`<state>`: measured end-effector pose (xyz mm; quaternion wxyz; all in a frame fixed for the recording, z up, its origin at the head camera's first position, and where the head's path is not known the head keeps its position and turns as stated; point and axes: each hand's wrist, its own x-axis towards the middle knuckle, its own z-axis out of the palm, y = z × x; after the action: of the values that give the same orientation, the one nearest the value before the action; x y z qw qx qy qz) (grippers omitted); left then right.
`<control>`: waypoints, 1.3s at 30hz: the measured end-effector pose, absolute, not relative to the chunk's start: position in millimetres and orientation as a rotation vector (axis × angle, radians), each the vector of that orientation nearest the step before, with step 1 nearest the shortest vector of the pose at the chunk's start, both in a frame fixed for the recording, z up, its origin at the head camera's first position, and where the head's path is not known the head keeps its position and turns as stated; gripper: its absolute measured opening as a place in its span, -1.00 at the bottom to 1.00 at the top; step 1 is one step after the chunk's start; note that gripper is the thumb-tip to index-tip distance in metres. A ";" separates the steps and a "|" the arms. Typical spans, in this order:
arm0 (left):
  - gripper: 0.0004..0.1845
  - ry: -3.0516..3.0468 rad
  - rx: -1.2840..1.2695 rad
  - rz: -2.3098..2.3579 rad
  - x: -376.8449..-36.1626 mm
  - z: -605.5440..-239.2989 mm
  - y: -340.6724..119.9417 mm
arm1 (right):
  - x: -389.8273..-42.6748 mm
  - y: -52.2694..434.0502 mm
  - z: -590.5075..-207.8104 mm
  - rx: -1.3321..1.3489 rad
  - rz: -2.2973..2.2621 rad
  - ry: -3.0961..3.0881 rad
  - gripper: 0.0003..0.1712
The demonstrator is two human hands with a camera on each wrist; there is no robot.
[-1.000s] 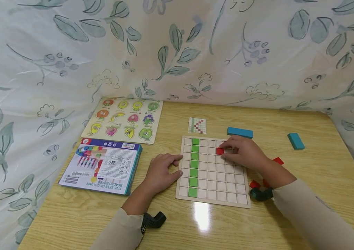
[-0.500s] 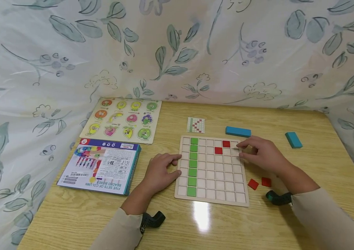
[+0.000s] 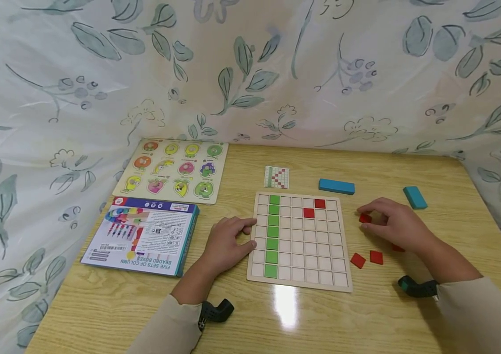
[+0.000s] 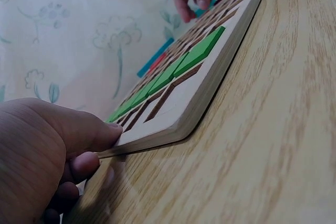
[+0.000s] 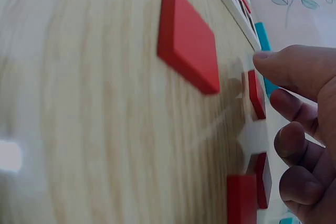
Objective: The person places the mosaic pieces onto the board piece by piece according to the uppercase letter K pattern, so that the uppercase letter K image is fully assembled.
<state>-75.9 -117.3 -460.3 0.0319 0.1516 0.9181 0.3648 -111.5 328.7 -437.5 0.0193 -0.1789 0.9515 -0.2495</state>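
The left hand (image 3: 228,243) is resting at the near-left edge of the grid board (image 3: 299,282), thumb lying along the rim and fingers loosely curled against the table (image 3: 122,305); it is steadying the board, not clamping it. If that hand is lifting or sliding, the board is likely to skate on the glossy wood and the seated tiles could jump out of their cells.

On the board, a column of green tiles (image 3: 273,235) is filling the second column from the left, and two red tiles (image 3: 314,208) are sitting diagonally near the far right corner. A knock from a sleeve crossing the board would be disturbing those.

To the right of the board, well off its edge, the right hand (image 3: 398,227) is closing thumb and forefinger on a loose red tile (image 3: 365,218); in the right wrist view the thumb tip is touching the tile's edge, but I cannot tell whether it is fully pinched. The tile is thin and lying flat, so the fingertips may be slipping and flicking it away, or nudging the spare red tiles (image 3: 367,258) lying just nearer.

Farther back, two blue blocks (image 3: 337,186) and a small pattern card (image 3: 277,177) are lying close enough to be brushed by a careless reach. A fruit puzzle (image 3: 175,169) and a box (image 3: 144,235) are lying to the left.
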 end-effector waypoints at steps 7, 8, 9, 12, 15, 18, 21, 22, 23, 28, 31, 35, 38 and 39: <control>-0.46 2.835 0.466 1.118 -75.2 -461.9 -117.9 | -109.4 334.0 -439.8 -0.459 -0.715 2.952 -0.53; -0.46 2.837 0.464 1.118 -75.0 -462.1 -117.9 | -109.3 334.1 -440.2 -0.453 -0.709 2.952 -0.53; -0.46 2.837 0.462 1.118 -74.7 -462.2 -118.0 | -109.2 334.0 -440.5 -0.446 -0.706 2.951 -0.53; -0.45 2.834 0.456 1.122 -73.9 -461.6 -117.9 | -108.4 333.5 -441.0 -0.427 -0.709 2.947 -0.57; -0.45 2.828 0.453 1.125 -73.3 -460.8 -118.0 | -108.0 332.2 -440.6 -0.426 -0.713 2.946 -0.60; -0.46 2.825 0.452 1.122 -73.0 -460.4 -118.3 | -108.6 329.9 -439.4 -0.445 -0.709 2.950 -0.63; -0.46 2.825 0.453 1.118 -73.3 -460.3 -118.7 | -109.4 327.6 -437.3 -0.466 -0.709 2.961 -0.64; -0.46 2.825 0.454 1.119 -73.5 -460.4 -118.9 | -109.7 326.8 -436.7 -0.472 -0.711 2.963 -0.64; -0.46 2.826 0.455 1.118 -73.7 -460.3 -119.0 | -110.0 325.9 -436.1 -0.481 -0.712 2.967 -0.63; -0.46 2.828 0.463 1.122 -74.8 -460.9 -119.8 | -111.6 318.5 -433.6 -0.541 -0.722 2.967 -0.62; -0.46 2.829 0.469 1.116 -76.3 -461.4 -120.0 | -112.5 311.4 -432.1 -0.561 -0.729 2.951 -0.63; -0.46 2.830 0.477 1.114 -77.7 -461.5 -119.0 | -112.9 300.5 -430.0 -0.575 -0.733 2.932 -0.63; -0.46 2.828 0.479 1.118 -78.0 -461.2 -118.6 | -113.1 290.9 -428.4 -0.588 -0.749 2.915 -0.62; -0.46 2.828 0.480 1.118 -78.2 -461.2 -118.7 | -113.3 287.6 -427.9 -0.589 -0.754 2.907 -0.62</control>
<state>-78.2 -118.7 -461.2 0.0316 0.1558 0.9181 0.3631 -113.3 287.6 -427.9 0.0405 -0.1923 0.9491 -0.2463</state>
